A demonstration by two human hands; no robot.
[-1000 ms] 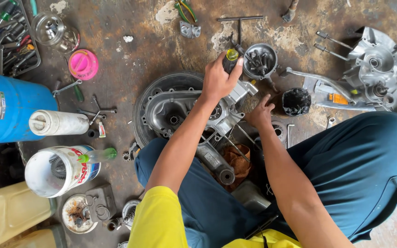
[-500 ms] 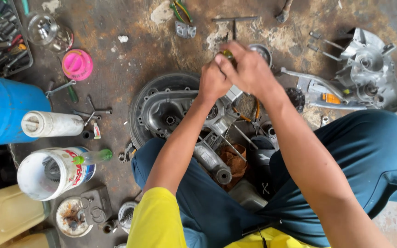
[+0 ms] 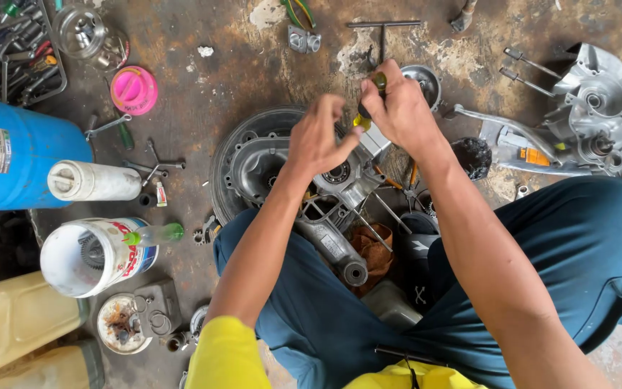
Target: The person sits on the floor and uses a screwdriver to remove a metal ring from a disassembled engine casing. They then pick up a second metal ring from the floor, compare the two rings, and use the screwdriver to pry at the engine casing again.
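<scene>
A grey metal engine casing [image 3: 275, 162] lies on a black tyre [image 3: 219, 155] between my knees. My right hand [image 3: 397, 108] is closed around a screwdriver with a yellow and black handle [image 3: 368, 108], held upright over the casing's far right part. My left hand [image 3: 318, 137] hovers just left of it, fingers curled and partly apart, its fingertips close to the handle. Whether the left fingers touch the tool is hard to tell. The screwdriver's tip is hidden behind my hands.
Another engine casing half [image 3: 584, 115] lies at the right. A small metal bowl [image 3: 422, 83] and a T-handle wrench [image 3: 383, 29] lie beyond my hands. At the left stand a blue drum [image 3: 8, 158], a white bucket [image 3: 91, 259], a pink lid [image 3: 133, 90] and a tool tray [image 3: 8, 54].
My right hand came up from the casing's right side and took the screwdriver handle. My left hand let go of the handle and dropped a little to the left.
</scene>
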